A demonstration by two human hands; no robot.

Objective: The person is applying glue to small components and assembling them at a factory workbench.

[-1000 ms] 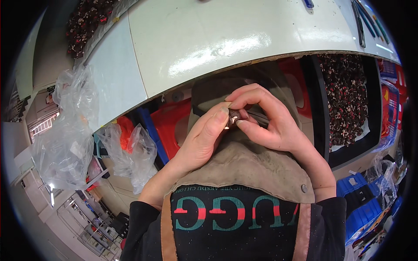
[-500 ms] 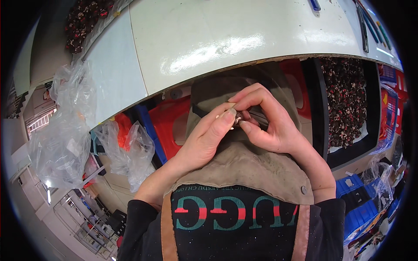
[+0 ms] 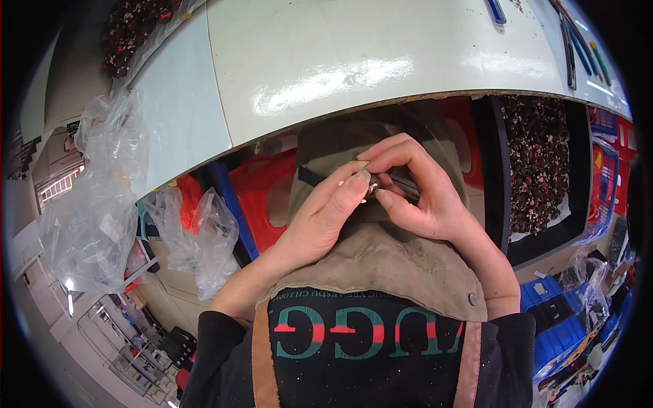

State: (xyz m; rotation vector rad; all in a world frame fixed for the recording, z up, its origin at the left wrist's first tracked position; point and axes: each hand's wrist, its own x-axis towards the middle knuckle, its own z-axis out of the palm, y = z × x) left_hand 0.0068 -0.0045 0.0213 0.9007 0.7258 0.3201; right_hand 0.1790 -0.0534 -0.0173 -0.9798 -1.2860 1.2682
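Observation:
Both hands meet above my lap, over the brown apron (image 3: 381, 265). Between their fingertips is a small dark brown piece with pale bits (image 3: 372, 186), mostly covered by the fingers. My left hand (image 3: 335, 207) pinches it with thumb and forefinger. My right hand (image 3: 423, 194) curls round from the other side, its thumb and fingertips closed at the same piece. What exactly the piece is, I cannot make out.
A pale worktable (image 3: 326, 54) curves ahead, with a blue tool (image 3: 496, 11) on it. To the right stands a black tray (image 3: 505, 177) of dark, red and pale pieces (image 3: 537, 163). Blue crates (image 3: 554, 326) lie lower right; clear plastic bags (image 3: 95, 224) hang left.
The view has shifted slightly. Both hands keep nearly the same pose around the small dark piece.

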